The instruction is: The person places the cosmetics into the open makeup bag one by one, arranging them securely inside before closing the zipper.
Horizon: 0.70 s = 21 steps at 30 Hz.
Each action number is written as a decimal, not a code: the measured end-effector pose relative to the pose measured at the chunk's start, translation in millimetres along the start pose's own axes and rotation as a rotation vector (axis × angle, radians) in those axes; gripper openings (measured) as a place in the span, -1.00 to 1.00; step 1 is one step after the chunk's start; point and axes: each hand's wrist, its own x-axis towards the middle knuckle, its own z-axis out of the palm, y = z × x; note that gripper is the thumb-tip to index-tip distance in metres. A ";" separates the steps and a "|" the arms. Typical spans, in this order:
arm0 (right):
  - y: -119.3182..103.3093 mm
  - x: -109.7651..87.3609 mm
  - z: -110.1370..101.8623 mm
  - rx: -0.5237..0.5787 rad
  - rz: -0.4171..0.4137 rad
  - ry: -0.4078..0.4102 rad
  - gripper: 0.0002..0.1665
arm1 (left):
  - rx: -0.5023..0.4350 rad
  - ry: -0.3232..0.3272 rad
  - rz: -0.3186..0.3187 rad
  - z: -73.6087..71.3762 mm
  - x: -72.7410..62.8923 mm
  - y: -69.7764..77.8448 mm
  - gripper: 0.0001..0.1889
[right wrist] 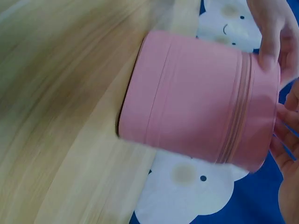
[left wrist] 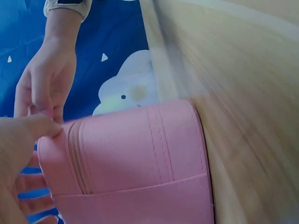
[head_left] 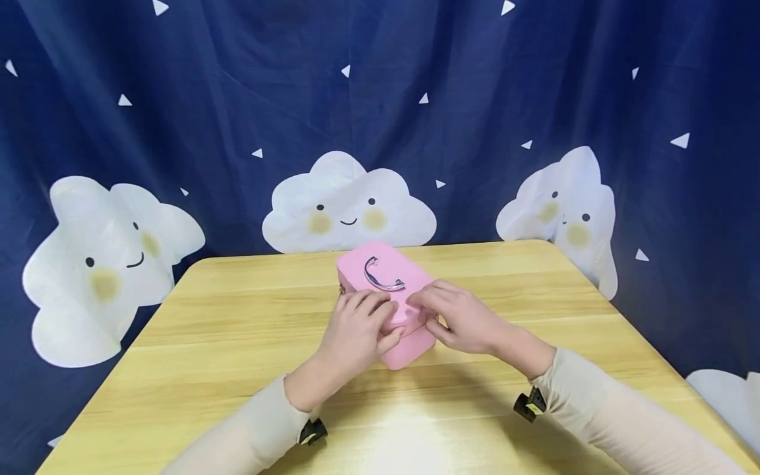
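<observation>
A pink zippered case (head_left: 406,267) stands on the wooden table, its lid carrying a curved silver handle (head_left: 386,287). My left hand (head_left: 355,330) grips the near left part of the lid, fingers over the top and thumb on the front side. At the near right corner, my right hand (head_left: 466,320) pinches at the lid's edge with bent fingers. Whether it holds a zipper pull there is hidden. The zipper (left wrist: 79,158) runs round the side below the lid in the left wrist view, and the lid looks level on the body.
The light wooden tabletop (head_left: 237,369) spreads around the case, with a bright glare near its front edge. Behind it hangs a dark blue curtain (head_left: 237,86) with white clouds and triangles. Black wrist cameras are strapped at both sleeves.
</observation>
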 end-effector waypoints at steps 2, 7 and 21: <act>4.8 -0.5 -1.0 0.003 0.012 0.012 -0.63 | -0.043 -0.031 0.010 -3.5 -1.1 -5.7 -0.65; 17.8 -4.4 -1.9 0.002 0.088 0.024 -0.72 | -0.130 -0.122 0.042 -11.1 -4.6 -21.4 -0.61; 37.2 -3.6 10.8 0.065 0.099 -0.149 -0.39 | -0.131 -0.239 0.000 -31.6 -25.4 -52.2 -0.58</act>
